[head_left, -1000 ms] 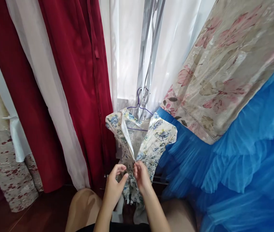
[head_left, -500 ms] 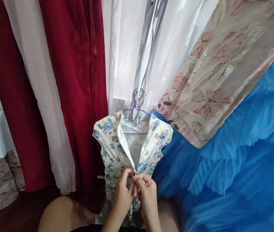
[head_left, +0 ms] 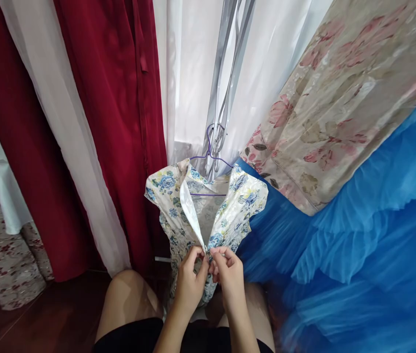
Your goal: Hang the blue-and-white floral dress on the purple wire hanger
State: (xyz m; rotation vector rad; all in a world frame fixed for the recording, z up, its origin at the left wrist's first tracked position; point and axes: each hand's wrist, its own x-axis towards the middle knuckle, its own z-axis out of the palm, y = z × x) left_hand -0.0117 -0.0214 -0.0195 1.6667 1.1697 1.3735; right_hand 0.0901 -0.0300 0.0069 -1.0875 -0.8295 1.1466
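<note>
A white dress (head_left: 173,208) with blue and yellow flowers hangs on a thin purple hanger (head_left: 208,153). Its V-shaped opening spreads from the neck down to my fingertips, with a white inner edge turned out on the left. At the low point of that opening, my left hand (head_left: 192,277) pinches the dress fabric between thumb and fingers. My right hand (head_left: 229,272) pinches the other edge close beside it, its fingers curled. Whatever small fastening lies between the fingertips is too small to make out.
Dark red drapes (head_left: 115,122) and a pale sheer cloth (head_left: 68,117) hang on the left. White fabric (head_left: 193,73) with grey ribbons (head_left: 217,73) hangs behind the hanger. Beige floral fabric (head_left: 325,127) and blue ruffled tulle (head_left: 369,255) fill the right. Bare knees (head_left: 130,294) flank the dress.
The view has shifted slightly, and the knees have come closer around the dress. My right fingertips sit slightly farther from my left ones; both hands still pinch the dress.
</note>
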